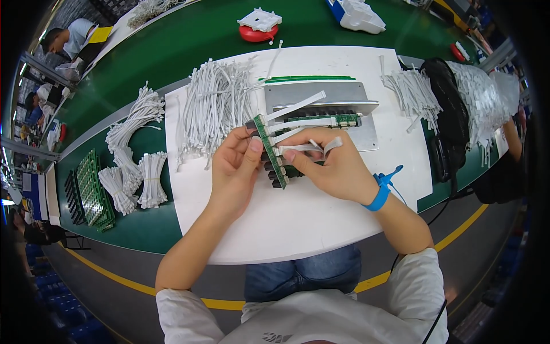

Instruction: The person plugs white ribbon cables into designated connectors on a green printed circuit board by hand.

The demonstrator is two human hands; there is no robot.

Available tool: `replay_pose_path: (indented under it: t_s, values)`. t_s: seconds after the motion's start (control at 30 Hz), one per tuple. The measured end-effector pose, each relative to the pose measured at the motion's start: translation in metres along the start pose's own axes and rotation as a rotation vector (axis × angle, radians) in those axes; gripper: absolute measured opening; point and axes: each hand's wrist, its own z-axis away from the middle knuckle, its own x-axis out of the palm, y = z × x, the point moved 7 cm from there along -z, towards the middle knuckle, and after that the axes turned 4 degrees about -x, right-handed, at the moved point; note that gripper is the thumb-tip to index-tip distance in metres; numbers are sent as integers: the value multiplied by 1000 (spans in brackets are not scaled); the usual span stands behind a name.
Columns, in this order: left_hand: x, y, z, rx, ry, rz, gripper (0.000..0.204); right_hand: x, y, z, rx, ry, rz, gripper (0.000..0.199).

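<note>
Far left of the white sheet [298,229], I've got black strips [73,200] lying on the green worktop [143,229], with a row of green boards [94,192] just beside them. Nearer to the sheet's left edge come bundles of white cables [152,179], a couple of them tied, and a long loose bunch [137,114] curving away above. Onto the sheet itself now: a big cable heap [215,103] sprawls across its far left part.

Here's the left hand [238,157], closed on the circuit board [269,148], thumb on the near face. That board sits tilted over the middle of the sheet, several flat white cables reaching out from it to the right. Beyond the sheet's far edge, I see a red round thing with a white plastic part [259,20] on top. On the sheet, behind the hands, stands a metal fixture [356,97], thin green strips [309,78] along its far side.

And the right hand [332,166]: thumb and forefinger pinched on a white flat cable [332,144] close against the board; I can't tell whether its plug is fully seated. A blue strap [379,198] rings that wrist. At the sheet's right edge there's another cable bunch [412,94], then a black bag [446,106], then more white cables in clear plastic [481,97].
</note>
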Motion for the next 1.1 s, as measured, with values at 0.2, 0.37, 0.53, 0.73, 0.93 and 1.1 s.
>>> replay_pose_path:
  t_s: [0.2, 0.37, 0.53, 0.73, 0.93, 1.1]
  values:
    - [0, 1, 0, -13, 11, 15, 22, -2, 1, 0, 74, 28, -83, 10]
    - [3, 1, 0, 17, 1, -14, 23, -3, 2, 1, 7, 36, 4, 9]
    - [2, 1, 1, 17, -1, -45, 24, 0, -15, 3, -333, 68, 343, 8]
    - [3, -3, 6, -31, 13, -120, 29, 2, -11, 1, -231, -32, 274, 8]
    - [9, 3, 5, -20, -12, -192, 31, 6, -3, 2, -94, 23, 47, 9]
    - [18, 17, 6, 79, -74, -283, 40, -1, -12, 0, -146, 49, 106, 10]
